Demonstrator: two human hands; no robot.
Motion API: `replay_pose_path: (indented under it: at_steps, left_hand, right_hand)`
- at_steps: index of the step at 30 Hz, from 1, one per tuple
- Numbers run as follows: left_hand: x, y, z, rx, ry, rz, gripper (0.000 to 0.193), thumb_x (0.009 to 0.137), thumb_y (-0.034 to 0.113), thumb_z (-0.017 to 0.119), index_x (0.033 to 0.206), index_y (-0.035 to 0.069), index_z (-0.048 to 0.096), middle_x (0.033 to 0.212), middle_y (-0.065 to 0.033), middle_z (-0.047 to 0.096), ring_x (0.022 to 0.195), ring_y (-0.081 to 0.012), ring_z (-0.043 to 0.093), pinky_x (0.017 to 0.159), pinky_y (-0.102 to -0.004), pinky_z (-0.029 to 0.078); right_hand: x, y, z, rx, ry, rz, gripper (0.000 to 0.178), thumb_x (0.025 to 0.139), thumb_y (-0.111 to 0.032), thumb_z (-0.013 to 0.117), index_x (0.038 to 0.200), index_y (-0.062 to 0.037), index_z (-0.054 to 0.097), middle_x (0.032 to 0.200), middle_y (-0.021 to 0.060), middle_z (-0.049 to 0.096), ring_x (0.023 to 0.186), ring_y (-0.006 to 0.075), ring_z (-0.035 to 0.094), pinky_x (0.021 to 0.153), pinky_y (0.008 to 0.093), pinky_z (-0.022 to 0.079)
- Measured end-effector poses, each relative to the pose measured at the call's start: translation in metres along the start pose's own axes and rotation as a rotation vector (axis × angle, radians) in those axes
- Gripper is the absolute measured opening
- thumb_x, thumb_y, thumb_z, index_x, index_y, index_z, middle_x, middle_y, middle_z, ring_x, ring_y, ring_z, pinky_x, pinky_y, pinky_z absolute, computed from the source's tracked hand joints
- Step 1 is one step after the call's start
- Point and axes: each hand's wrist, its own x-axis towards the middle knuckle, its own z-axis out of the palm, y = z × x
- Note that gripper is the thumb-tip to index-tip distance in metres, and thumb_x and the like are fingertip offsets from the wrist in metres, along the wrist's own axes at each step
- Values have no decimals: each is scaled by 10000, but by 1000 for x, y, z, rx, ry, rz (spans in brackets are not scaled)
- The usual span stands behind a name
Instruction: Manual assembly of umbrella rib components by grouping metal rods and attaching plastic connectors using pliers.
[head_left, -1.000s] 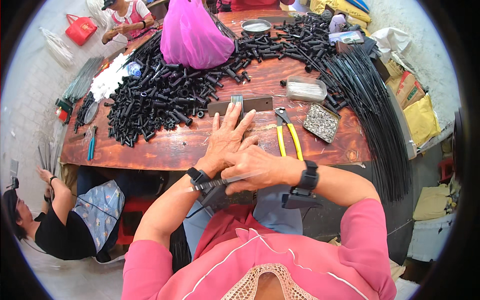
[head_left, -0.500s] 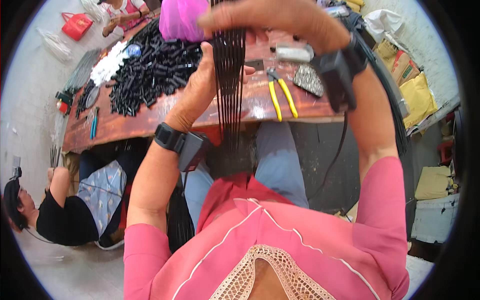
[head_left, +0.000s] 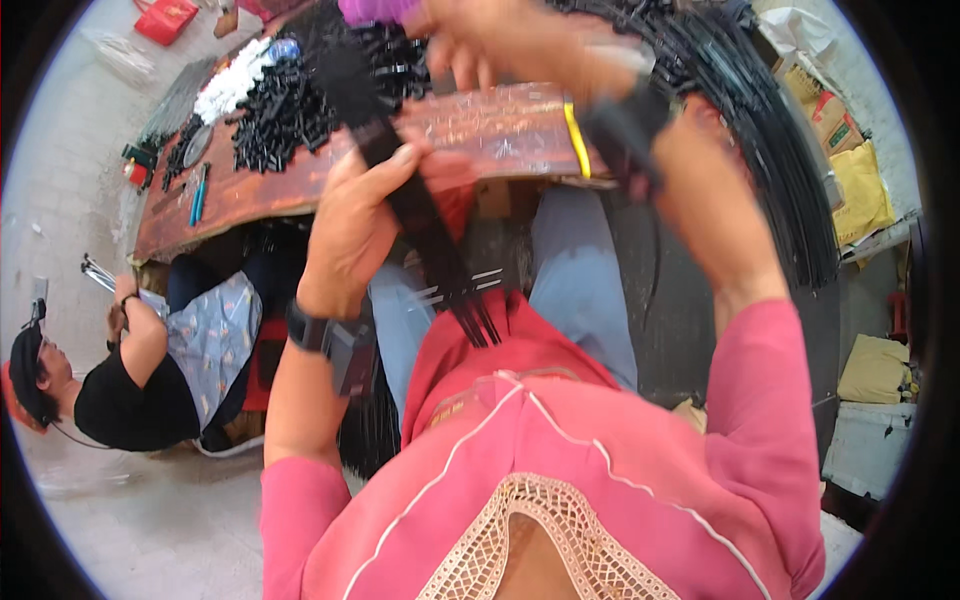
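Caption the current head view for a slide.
Left hand holds a bundle of thin black rods while the right hand, blurred, hovers over the wooden table.

Black on the rods (head_left: 427,228) in the left hand (head_left: 345,222); black on the heaped tubes (head_left: 275,120) beyond it. Purple on the bag (head_left: 374,9) left of the right hand (head_left: 495,38), yellow on the handle (head_left: 578,140) to its right. Streaked red-brown on the tabletop (head_left: 490,125) between both; pink, white-piped, on the blouse (head_left: 690,430) nearer than both.
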Motion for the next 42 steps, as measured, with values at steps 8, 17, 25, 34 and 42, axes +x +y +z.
replay_pose_path:
  at_steps: [8,17,25,34,42]
  left_hand:
    - [-16,7,-28,-653,168,277,162,1002,99,478,1099,-20,532,1317,-249,536,1309,-380,456,1135,-514,343]
    - [-19,-61,-9,-703,461,226,273,968,258,594,1180,90,554,1210,-122,588,1181,-270,537,1044,-451,418]
    - [-46,-39,71,-291,93,28,407,955,299,607,1192,-31,587,1228,-169,633,1130,-253,613,989,-382,467]
    - [-47,-32,8,190,347,211,268,995,202,527,1048,-41,629,900,-168,711,829,-279,716,774,-375,578]
    - [-5,29,15,271,192,464,460,1013,275,513,1328,-61,505,1156,-182,658,1122,-203,609,1030,-348,437]
  right_hand:
    - [-107,119,116,-87,-157,27,513,898,-281,676,1303,-6,522,1275,141,544,1117,190,581,852,305,513]
    - [-61,121,139,206,579,-350,567,906,-341,692,1318,17,537,1217,123,583,1087,147,547,849,268,485]
    - [-72,37,40,-52,507,-189,220,864,-229,680,893,-12,698,729,49,658,603,111,606,544,252,498]
    - [-83,27,10,-359,-109,-181,340,818,-275,684,936,24,575,690,109,546,624,221,600,564,364,487]
    - [-72,31,44,-214,-400,-128,327,804,-273,678,889,24,572,654,102,568,581,207,579,536,356,456]
